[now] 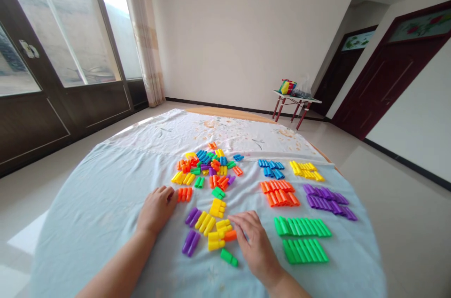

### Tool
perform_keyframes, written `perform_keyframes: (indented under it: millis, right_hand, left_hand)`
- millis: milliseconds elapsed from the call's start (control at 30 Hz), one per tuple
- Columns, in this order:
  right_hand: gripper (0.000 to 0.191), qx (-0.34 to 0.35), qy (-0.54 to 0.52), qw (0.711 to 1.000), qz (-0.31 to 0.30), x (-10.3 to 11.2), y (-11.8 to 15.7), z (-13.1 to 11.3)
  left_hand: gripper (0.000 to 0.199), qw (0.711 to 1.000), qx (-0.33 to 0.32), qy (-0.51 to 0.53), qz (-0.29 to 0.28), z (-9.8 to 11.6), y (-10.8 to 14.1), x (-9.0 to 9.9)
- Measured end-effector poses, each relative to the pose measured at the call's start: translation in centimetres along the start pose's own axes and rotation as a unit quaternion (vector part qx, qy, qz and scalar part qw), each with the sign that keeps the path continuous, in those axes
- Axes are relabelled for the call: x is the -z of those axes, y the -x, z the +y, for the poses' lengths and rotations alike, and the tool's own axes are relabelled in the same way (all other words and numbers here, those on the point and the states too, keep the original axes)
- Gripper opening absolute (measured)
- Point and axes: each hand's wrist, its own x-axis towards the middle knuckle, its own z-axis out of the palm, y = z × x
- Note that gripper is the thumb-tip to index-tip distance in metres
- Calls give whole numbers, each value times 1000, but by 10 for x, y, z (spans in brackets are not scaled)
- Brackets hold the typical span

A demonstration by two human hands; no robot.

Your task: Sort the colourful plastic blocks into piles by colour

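Small bullet-shaped plastic building blocks in several colours lie on the cloth-covered table. My left hand [158, 208] rests on the cloth with fingers partly bent, its fingertips beside joined orange blocks [185, 194]; I see nothing held in it. My right hand [255, 246] reaches over the nearer group with fingers stretched out. Its fingertips are by yellow blocks [223, 226], and an orange block [230, 236] lies against the thumb side. Around them are more yellow blocks [205, 223], purple blocks [190, 243] and a green block [229, 257].
A mixed heap of blocks [207, 164] lies farther back. To the right, blocks are lined up by colour: blue [271, 168], yellow [306, 171], orange [280, 193], purple [329, 200] and green [303, 239]. A side table [310, 99] with bags stands beyond the table [88, 194].
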Motion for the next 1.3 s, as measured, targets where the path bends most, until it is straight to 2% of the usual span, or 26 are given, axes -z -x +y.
perform_keyframes:
  millis: [133,233,400,533,633,733,800,900,1000,1100,1300]
  right_hand:
    - [40,37,-14,999,-31,-14,-29,-23]
    - [44,62,-18,995,-78,-30,-49,-36]
    - [42,95,32,981,-164,-63,-68,-37]
    - [28,56,116,970,-207,-73,-76,-35]
    - [16,23,134,974,-180,-66,-79,-35]
    - [18,0,96,989,-115,-48,-76,-31]
    - [23,-47,75,995,-51,-31,-70,-22]
    - [27,-133,70,988,21,-7,-56,-1]
    - [26,-173,93,980,28,7,-39,19]
    - [24,-180,120,976,16,12,-25,29]
    - [43,-171,129,976,25,13,-15,25]
  left_hand:
    - [32,1000,2,2,1,1,1,1]
    - [32,1000,5,-2,4,1,2,1]
    - [33,1000,-1,-6,2,-1,0,-2]
    - [33,1000,-11,1,-4,-7,-3,-5]
    - [34,1000,-18,6,-8,-11,-6,-8]
    - [34,1000,-16,5,-9,-13,-7,-10]
    - [34,1000,-13,4,-12,-13,-7,-10]
    - [35,1000,-10,4,-19,-13,-6,-9]
    - [36,1000,-4,2,-20,-13,-7,-10]
    - [36,1000,-1,0,-17,-14,-7,-10]
    - [33,1000,-3,7,-12,-14,-7,-9]
